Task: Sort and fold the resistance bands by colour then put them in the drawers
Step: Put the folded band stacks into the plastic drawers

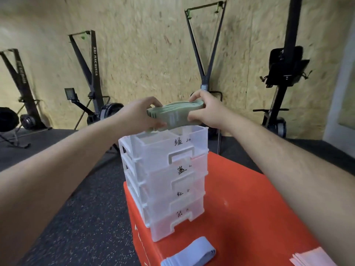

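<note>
Two grips hold one folded stack of green resistance bands point(172, 115) just above the open top drawer point(163, 150) of the white drawer unit point(132, 179). The left grip point(141, 114) clamps the stack's left end between thumb and curled fingers, and the right grip point(208, 110) pinches its right end likewise, both narrow around the bands. The unit stands on the red table point(245, 198), with folded blue bands point(192, 251) at the near edge and pink bands point(315, 258) at the near right corner.

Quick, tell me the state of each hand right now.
Left hand: grips the left end of the folded green bands.
Right hand: pinches the right end of the same bands.
</note>
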Demonstrator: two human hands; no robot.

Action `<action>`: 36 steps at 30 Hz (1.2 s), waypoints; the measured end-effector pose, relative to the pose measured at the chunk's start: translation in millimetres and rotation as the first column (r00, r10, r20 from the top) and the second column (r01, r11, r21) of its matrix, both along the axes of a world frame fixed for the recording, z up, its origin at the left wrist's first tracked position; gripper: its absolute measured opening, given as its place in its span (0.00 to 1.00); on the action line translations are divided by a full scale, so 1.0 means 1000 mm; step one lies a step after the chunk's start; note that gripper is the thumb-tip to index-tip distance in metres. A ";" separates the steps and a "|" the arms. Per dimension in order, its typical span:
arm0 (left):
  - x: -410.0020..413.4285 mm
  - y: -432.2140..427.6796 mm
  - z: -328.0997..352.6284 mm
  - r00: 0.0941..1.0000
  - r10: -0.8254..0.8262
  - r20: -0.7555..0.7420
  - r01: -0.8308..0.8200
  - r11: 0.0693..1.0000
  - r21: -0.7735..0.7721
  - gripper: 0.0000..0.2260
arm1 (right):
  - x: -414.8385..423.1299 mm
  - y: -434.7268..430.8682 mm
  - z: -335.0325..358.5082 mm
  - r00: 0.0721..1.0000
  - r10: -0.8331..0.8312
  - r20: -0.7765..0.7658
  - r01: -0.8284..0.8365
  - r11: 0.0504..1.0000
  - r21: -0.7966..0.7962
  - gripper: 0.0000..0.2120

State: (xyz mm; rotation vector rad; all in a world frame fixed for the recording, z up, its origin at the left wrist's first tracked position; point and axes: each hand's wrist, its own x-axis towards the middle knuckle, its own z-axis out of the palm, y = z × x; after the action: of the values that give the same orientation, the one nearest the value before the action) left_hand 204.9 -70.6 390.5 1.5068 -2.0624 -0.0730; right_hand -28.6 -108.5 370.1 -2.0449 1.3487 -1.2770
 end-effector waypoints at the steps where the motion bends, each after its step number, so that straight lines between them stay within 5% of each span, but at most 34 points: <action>1: -0.001 -0.014 0.000 1.000 0.016 0.027 -0.016 1.000 0.006 0.23 | 0.002 -0.011 0.005 0.999 -0.010 -0.035 0.010 1.000 0.022 0.21; 8: 0.004 -0.071 -0.027 0.973 -0.057 0.225 0.029 0.992 0.127 0.26 | 0.015 -0.074 -0.012 0.940 0.007 -0.341 0.077 0.969 0.233 0.22; 12: 0.008 -0.087 -0.043 0.920 -0.119 0.373 0.042 0.977 0.207 0.16 | 0.020 -0.091 -0.025 0.868 0.081 -0.491 0.080 0.951 0.298 0.13; 15: 0.005 -0.092 -0.044 0.892 -0.135 0.431 0.017 0.964 0.267 0.16 | 0.027 -0.096 -0.030 0.803 0.086 -0.590 0.117 0.947 0.298 0.16; 19: 0.004 -0.088 -0.039 0.873 -0.129 0.470 -0.048 0.937 0.347 0.16 | 0.020 -0.092 -0.035 0.924 0.071 -0.377 0.026 0.969 0.246 0.12; 22: 0.005 -0.075 -0.039 0.944 -0.079 0.321 0.001 0.972 0.236 0.11 | 0.009 -0.073 -0.053 0.994 -0.050 -0.100 0.043 0.997 -0.070 0.10; 24: 0.006 -0.061 -0.049 0.986 -0.034 0.166 0.035 0.999 -0.004 0.07 | 0.003 -0.053 -0.077 0.988 -0.151 -0.016 0.139 0.938 -0.318 0.08; 26: 0.004 -0.038 -0.070 0.989 -0.051 0.140 0.101 0.921 -0.377 0.06 | -0.002 -0.030 -0.107 0.983 -0.182 0.035 0.180 0.891 -0.418 0.08; 28: -0.003 -0.010 -0.101 0.963 -0.086 0.254 0.219 0.801 -0.558 0.06 | -0.004 -0.015 -0.133 0.980 -0.200 0.004 0.183 0.893 -0.412 0.11; 30: -0.010 0.006 -0.135 0.925 -0.083 0.370 0.285 0.797 -0.533 0.10 | -0.002 -0.008 -0.153 0.969 -0.230 -0.094 0.184 0.918 -0.350 0.14; 36: -0.002 0.000 -0.182 0.888 0.134 0.441 0.071 0.905 -0.419 0.23 | 0.015 -0.008 -0.159 0.919 -0.235 -0.317 0.193 0.968 -0.158 0.25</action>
State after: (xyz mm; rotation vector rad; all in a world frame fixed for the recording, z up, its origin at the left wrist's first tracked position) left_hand 202.6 -70.7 208.2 1.3627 -2.2102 0.7771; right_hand -13.6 -116.6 211.4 -2.3336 1.7247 -1.1601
